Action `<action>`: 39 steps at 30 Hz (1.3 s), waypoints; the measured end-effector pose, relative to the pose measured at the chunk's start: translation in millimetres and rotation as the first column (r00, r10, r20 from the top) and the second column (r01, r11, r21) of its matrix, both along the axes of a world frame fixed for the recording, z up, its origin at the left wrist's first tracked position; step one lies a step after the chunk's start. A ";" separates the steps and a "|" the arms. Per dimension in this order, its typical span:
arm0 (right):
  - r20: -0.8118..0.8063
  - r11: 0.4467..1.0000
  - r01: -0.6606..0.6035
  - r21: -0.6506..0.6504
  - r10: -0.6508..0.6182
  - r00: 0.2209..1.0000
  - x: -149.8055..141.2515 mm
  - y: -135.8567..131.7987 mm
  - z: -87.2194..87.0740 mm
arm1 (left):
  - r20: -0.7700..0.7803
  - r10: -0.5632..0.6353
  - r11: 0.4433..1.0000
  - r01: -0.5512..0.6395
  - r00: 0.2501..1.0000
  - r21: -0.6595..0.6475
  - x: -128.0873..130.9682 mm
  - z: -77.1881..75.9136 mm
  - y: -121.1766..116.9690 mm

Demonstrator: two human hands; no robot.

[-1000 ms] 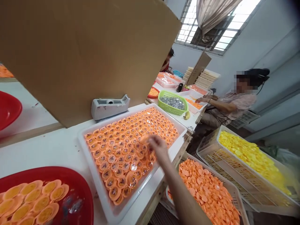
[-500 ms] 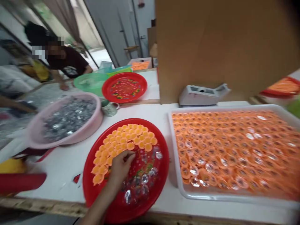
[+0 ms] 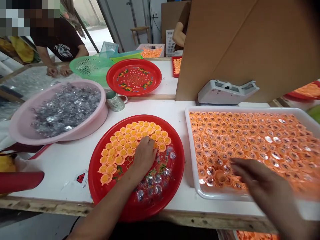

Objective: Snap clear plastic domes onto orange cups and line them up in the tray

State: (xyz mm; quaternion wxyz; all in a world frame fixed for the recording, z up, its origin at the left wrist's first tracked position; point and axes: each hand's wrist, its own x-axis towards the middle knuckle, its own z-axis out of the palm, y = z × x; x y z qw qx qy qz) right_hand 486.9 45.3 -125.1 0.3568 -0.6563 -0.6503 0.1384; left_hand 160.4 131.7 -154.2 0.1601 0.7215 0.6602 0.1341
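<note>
On the big red tray (image 3: 175,181), the left hand (image 3: 145,154) is bent down over the small orange rounds (image 3: 127,146), near the right side of the bunch. Its fingers curl down and its back hides part of the tray, so I cannot tell how wide they are open or if they pinch a round. The orange rounds sit in a curved bunch along the far and left sides, and shiny clear caps (image 3: 150,180) lie at the near right, some too see-through to make out well. The right hand (image 3: 267,183) is over the near part of the white tray (image 3: 220,196), which is full of orange rounds with clear tops (image 3: 228,130). This hand is a blur: its fingers point left, close together, and I cannot tell if they hold anything. It covers some of the rounds under it, and its arm is cut off at the right edge. A big sheet of cardboard (image 3: 240,50) hides most of another person, so only an arm (image 3: 179,35) shows. At the far left, a red thing (image 3: 22,181) is cut off, and I cannot tell what it is
</note>
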 end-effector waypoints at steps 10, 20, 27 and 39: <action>0.349 0.941 -0.061 -0.334 0.184 0.919 -194.0 53.2 -40.7 | 0.126 0.069 0.996 -0.060 0.990 -0.070 -44.8 5.8 -60.2; 0.392 0.916 -0.178 -0.360 0.321 0.862 -206.3 14.6 -47.9 | 0.552 0.334 0.924 -0.150 0.764 -0.351 -77.5 5.3 -72.2; -0.430 0.901 -0.261 -0.346 0.094 0.898 -195.5 5.9 -50.0 | 0.721 0.561 0.796 -0.026 0.406 -0.604 -60.1 5.2 -75.4; -0.885 0.767 -0.508 -0.392 -0.164 0.436 -191.8 10.0 -37.5 | 0.759 0.497 0.829 0.029 0.420 -0.559 -47.0 12.9 -75.7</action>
